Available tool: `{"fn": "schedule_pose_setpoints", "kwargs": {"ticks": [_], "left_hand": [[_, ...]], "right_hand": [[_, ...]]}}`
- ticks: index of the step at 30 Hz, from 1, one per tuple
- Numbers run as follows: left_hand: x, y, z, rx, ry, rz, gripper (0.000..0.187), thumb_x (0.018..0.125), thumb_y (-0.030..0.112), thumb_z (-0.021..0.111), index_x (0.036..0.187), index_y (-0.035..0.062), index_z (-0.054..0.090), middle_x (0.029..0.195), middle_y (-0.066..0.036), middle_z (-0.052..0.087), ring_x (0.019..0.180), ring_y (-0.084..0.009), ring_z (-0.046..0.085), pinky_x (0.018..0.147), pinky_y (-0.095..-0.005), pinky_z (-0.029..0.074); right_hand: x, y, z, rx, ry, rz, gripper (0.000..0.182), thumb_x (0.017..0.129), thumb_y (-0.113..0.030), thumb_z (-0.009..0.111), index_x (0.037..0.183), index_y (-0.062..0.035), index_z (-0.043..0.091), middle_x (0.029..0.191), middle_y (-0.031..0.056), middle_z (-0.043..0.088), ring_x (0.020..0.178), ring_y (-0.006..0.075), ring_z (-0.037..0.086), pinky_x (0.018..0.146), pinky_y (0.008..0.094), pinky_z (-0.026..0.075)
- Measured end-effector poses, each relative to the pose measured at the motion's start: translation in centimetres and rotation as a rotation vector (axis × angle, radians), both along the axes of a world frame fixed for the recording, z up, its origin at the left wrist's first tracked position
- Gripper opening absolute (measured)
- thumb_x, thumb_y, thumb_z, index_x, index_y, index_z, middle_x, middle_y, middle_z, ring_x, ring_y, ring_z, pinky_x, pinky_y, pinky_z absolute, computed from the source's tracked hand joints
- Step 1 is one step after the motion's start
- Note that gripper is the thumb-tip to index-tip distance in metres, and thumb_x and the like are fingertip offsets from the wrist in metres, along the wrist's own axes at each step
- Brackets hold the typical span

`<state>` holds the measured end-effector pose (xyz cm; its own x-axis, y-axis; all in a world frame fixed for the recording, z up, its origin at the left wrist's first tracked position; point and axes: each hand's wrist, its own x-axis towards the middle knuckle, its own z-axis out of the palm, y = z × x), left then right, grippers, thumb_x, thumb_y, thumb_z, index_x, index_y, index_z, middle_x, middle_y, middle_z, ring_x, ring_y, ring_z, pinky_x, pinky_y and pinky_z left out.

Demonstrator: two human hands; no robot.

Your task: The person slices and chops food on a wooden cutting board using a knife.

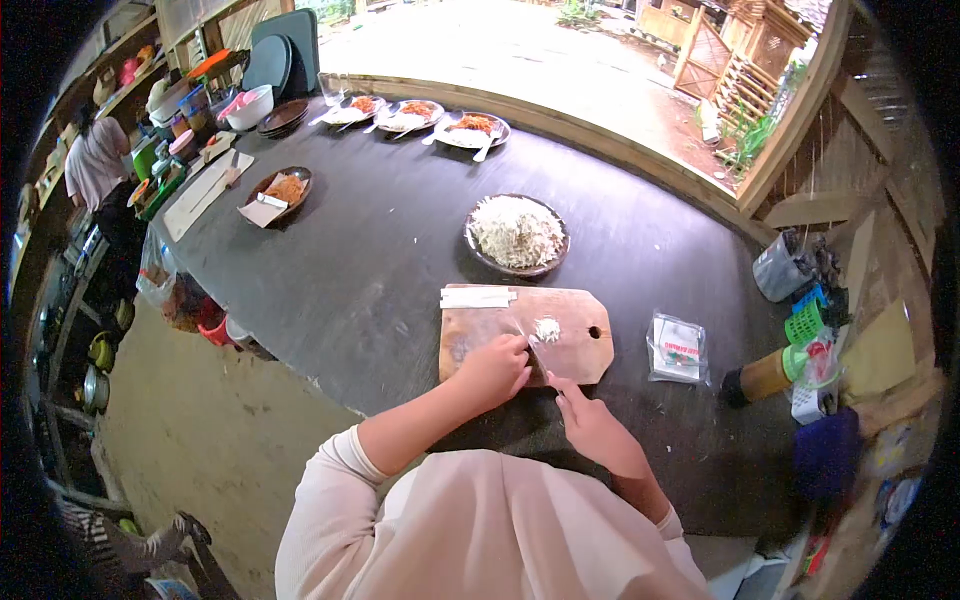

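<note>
A wooden cutting board [590, 365] lies before me on the dark table. My right hand [600, 432] grips a knife [538, 352], its blade angled over the middle of the board. Close against the blade, my left hand [492, 373] has its fingers curled together on the board; what they hold is hidden. Just beyond the blade sits a small pile of chopped white pieces [547, 328]. Pale white strips [478, 298] rest along the board's far left edge. Behind the board stands a dark round dish [537, 268] heaped with white shredded food [515, 232].
To the right are a clear plastic packet [677, 348] and a green-lidded container [765, 375]. Several plates of food [472, 130] line the window side. A brown bowl [278, 195] stands far left on the table [370, 270]. Another person [97, 165] stands at the left shelves.
</note>
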<state>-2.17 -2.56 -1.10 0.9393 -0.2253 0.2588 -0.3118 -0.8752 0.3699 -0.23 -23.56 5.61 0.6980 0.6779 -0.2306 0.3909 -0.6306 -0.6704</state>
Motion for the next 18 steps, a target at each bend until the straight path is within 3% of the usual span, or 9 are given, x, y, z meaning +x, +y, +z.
{"fn": "schedule_pose_setpoints", "kwargs": {"ticks": [2, 6, 11, 15, 17, 18], "left_hand": [[0.0, -0.1, -0.8, -0.044, -0.044, 0.0, 0.022, 0.089, 0.021, 0.06, 0.09, -0.0005, 0.065, 0.108, -0.014, 0.059, 0.104, -0.0321, 0.058, 0.086, -0.0394, 0.053], [0.1, 0.1, 0.0, -0.051, 0.019, 0.008, 0.023, 0.088, 0.022, 0.061, 0.09, -0.0007, 0.065, 0.108, -0.015, 0.059, 0.104, -0.0326, 0.058, 0.088, -0.0397, 0.052], [0.0, 0.1, -0.9, -0.107, -0.065, -0.022, 0.023, 0.088, 0.021, 0.061, 0.09, -0.0014, 0.065, 0.107, -0.016, 0.059, 0.104, -0.0339, 0.057, 0.091, -0.0403, 0.05], [0.2, 0.3, -0.7, -0.09, -0.077, -0.015, 0.023, 0.088, 0.02, 0.061, 0.089, -0.0018, 0.065, 0.107, -0.016, 0.059, 0.105, -0.0337, 0.057, 0.092, -0.0401, 0.049], [-0.2, 0.0, -0.6, -0.117, -0.063, 0.005, 0.022, 0.088, 0.02, 0.061, 0.087, -0.0018, 0.065, 0.107, -0.016, 0.059, 0.105, -0.0334, 0.057, 0.09, -0.0399, 0.05], [-0.3, 0.0, -0.6, -0.119, -0.058, 0.001, 0.022, 0.088, 0.02, 0.061, 0.087, -0.0018, 0.065, 0.107, -0.016, 0.059, 0.105, -0.0334, 0.057, 0.09, -0.0399, 0.05]], "right_hand": [[0.3, 0.3, -2.1, 0.102, -0.086, -0.011, 0.035, 0.102, -0.016, 0.042, 0.136, -0.0126, 0.042, 0.09, 0.032, 0.061, 0.085, 0.0496, 0.06, 0.071, 0.0527, 0.048], [0.2, 0.4, -0.1, 0.065, -0.053, -0.017, 0.035, 0.102, -0.016, 0.043, 0.137, -0.0122, 0.041, 0.089, 0.0316, 0.061, 0.086, 0.0492, 0.06, 0.071, 0.0535, 0.048], [0.3, 0.5, -1.8, 0.102, -0.115, -0.005, 0.035, 0.102, -0.017, 0.042, 0.136, -0.0133, 0.041, 0.081, 0.0308, 0.059, 0.078, 0.0497, 0.06, 0.067, 0.0505, 0.047], [0.2, 0.1, 0.8, -0.008, -0.064, 0.022, 0.034, 0.102, -0.018, 0.042, 0.136, -0.0135, 0.042, 0.081, 0.0307, 0.06, 0.078, 0.0495, 0.06, 0.067, 0.0493, 0.048], [0.3, 0.1, -0.2, 0.003, -0.053, 0.018, 0.038, 0.101, -0.018, 0.044, 0.138, -0.013, 0.04, 0.09, 0.0338, 0.061, 0.084, 0.049, 0.061, 0.069, 0.0578, 0.048], [0.3, 0.2, -0.6, 0.001, -0.047, 0.013, 0.038, 0.101, -0.018, 0.044, 0.138, -0.013, 0.04, 0.09, 0.0338, 0.061, 0.084, 0.049, 0.061, 0.069, 0.0578, 0.048]]}}
